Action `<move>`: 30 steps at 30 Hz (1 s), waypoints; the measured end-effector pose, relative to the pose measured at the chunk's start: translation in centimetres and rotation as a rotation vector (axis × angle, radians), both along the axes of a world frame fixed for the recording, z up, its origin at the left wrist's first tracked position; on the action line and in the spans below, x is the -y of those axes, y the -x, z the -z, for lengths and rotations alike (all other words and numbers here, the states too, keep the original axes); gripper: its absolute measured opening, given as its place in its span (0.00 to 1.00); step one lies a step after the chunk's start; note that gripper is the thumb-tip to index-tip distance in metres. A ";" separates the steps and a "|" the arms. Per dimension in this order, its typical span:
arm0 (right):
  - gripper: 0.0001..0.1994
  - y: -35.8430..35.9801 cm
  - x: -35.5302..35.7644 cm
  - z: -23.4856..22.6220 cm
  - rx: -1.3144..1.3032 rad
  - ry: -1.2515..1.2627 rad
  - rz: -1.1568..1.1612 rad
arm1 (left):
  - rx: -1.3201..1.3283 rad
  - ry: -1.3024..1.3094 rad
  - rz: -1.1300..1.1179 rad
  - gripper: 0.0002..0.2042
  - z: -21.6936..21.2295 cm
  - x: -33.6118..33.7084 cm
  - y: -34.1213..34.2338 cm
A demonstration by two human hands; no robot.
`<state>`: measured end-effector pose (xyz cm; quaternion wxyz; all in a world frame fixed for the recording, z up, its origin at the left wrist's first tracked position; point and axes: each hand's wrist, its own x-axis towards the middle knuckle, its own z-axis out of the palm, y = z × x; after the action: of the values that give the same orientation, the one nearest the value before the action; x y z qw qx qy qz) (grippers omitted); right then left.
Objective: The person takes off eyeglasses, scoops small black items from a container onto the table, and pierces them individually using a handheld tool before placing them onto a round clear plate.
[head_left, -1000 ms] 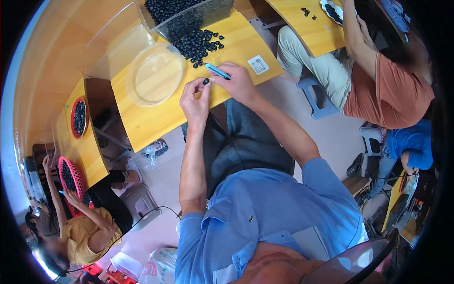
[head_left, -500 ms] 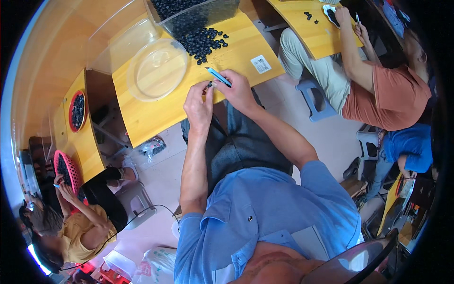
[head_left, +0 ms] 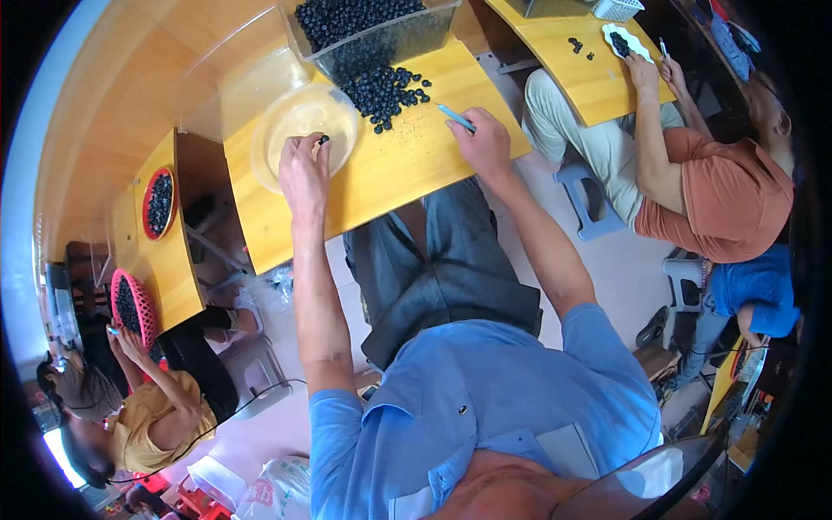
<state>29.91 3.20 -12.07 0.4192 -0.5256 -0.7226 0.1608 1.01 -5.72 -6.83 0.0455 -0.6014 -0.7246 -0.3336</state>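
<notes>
My left hand is over a clear round plastic tub. Its thumb and fingertips pinch a small black round piece. Held in my right hand is a slim blue craft knife, pointing up and left above the yellow tabletop. Just beyond and left of the knife, a heap of similar black pieces lies loose on the wood. Behind it stands a clear rectangular bin full of them. Whether the knife's blade is out cannot be made out.
To the right, a person in a rust-coloured shirt works at another yellow table with a white dish. On the left, a person in a yellow top works at a pink basket. A red-rimmed bowl sits nearby.
My hands were together at the table's front edge. The left has moved left over the tub with a black piece; the right has moved right with the craft knife.
</notes>
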 end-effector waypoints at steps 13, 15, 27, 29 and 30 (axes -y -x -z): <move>0.12 -0.3 -0.6 1.9 0.134 -0.006 0.029 | 1.297 -0.358 1.280 0.12 -11.0 9.5 -15.9; 0.13 -0.3 -0.5 2.1 0.162 -0.003 -0.001 | 1.492 -0.349 1.676 0.20 -12.4 9.7 -17.2; 0.11 0.0 -0.2 2.2 0.183 -0.095 0.032 | 1.932 -0.162 2.236 0.63 -15.2 14.0 -22.1; 0.11 -0.1 -0.4 2.0 0.202 -0.112 0.030 | 1.788 0.464 2.510 0.64 -16.4 12.5 -20.7; 0.11 -0.1 -0.4 2.0 0.202 -0.119 0.026 | 1.778 0.459 2.512 0.64 -16.5 12.5 -20.6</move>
<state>29.97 3.56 -14.02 0.3767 -0.5229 -0.7624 0.0585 21.58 -18.20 9.65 -0.7712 -0.4100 0.3994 -0.2785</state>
